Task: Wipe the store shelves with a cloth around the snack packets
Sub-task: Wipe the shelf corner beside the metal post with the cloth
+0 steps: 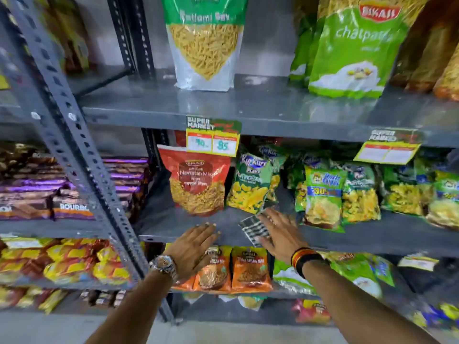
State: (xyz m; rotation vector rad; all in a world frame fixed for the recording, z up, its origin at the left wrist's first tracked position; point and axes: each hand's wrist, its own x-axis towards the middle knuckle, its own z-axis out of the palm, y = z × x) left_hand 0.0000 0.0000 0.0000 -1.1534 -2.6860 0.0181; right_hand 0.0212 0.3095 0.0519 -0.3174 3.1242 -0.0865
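Head view: right hand [278, 232] flat, palm pressing checked cloth [253, 229] at middle shelf [372, 238] front edge. Left hand [192, 249] spread, empty. Risk: stroke clips green packet [250, 184], probably touching cloth, tips it off edge.

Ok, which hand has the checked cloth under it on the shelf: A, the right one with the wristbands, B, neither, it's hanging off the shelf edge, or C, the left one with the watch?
A: the right hand lies flat on the cloth on the shelf, while the left hand rests bare at the shelf's front edge.
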